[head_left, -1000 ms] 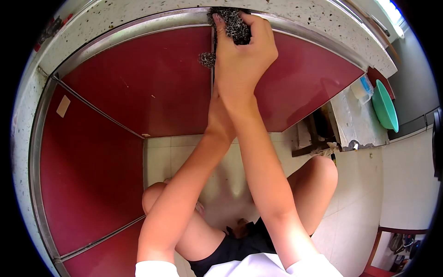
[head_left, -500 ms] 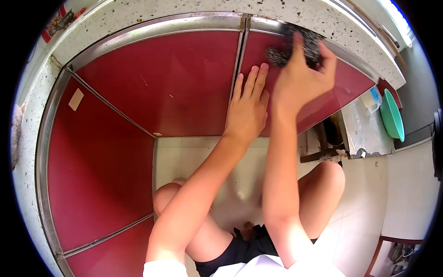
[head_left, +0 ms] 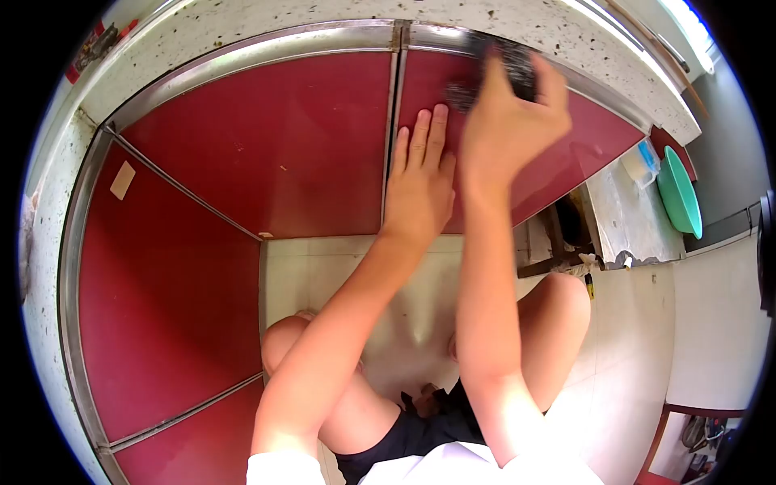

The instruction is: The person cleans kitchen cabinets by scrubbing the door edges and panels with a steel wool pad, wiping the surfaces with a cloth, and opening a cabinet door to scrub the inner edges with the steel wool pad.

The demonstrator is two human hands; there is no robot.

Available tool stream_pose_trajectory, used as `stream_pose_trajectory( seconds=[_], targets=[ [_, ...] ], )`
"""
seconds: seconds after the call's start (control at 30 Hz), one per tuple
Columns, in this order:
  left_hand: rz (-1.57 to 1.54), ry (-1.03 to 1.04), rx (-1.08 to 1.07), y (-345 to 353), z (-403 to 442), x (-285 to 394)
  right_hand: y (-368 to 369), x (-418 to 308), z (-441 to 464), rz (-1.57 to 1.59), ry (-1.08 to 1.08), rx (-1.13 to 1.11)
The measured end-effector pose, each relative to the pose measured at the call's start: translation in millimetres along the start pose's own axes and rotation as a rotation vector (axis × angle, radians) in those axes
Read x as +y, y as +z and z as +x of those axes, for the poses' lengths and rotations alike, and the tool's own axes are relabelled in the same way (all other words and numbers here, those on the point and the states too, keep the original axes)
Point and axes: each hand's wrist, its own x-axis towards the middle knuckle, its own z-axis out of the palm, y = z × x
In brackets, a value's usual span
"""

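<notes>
My right hand [head_left: 517, 129] grips a black, silver-flecked scrubbing cloth [head_left: 517, 69] against the top of the right red cabinet door [head_left: 590, 137]. The cloth overlaps the metal edge strip below the counter, and one part of it hangs down over the red panel. Motion blurs both the cloth and the fingertips. My left hand [head_left: 420, 174] lies flat with fingers extended on the same door, close beside the seam between the two doors. It holds nothing. To its left is another red door [head_left: 275, 145] with a few small pale marks.
A speckled stone counter [head_left: 323, 20] runs along the top. Another red cabinet panel [head_left: 162, 291] stands at the left. On the right, a green basin [head_left: 679, 192] and a clear plastic container [head_left: 641, 165] rest on a low surface. My bent knees are close below the doors.
The view has shifted slightly, so the cabinets sit further left in the picture. My right hand still holds the blurred cloth near the door's top edge; my left hand stays on the door.
</notes>
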Motion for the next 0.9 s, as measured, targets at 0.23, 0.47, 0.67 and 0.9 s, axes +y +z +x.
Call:
stream_pose_trajectory(
  seconds=[0.23,0.47,0.67,0.9],
  targets=[
    [-0.488,-0.147,-0.140,-10.0,0.9,-2.1,10.1,-4.8,-7.1,0.015,-0.210,-0.149],
    [0.012,0.068,0.037,-3.5,-2.1,-7.3,0.3,5.6,7.3,0.011,-0.234,-0.062],
    [0.023,0.071,-0.003,-8.2,0.0,-7.6,-14.9,14.1,15.9,0.063,-0.161,-0.103],
    [-0.507,-0.138,-0.069,-2.6,-3.1,-1.2,0.5,-4.4,1.1,0.115,-0.026,-0.114]
  ],
)
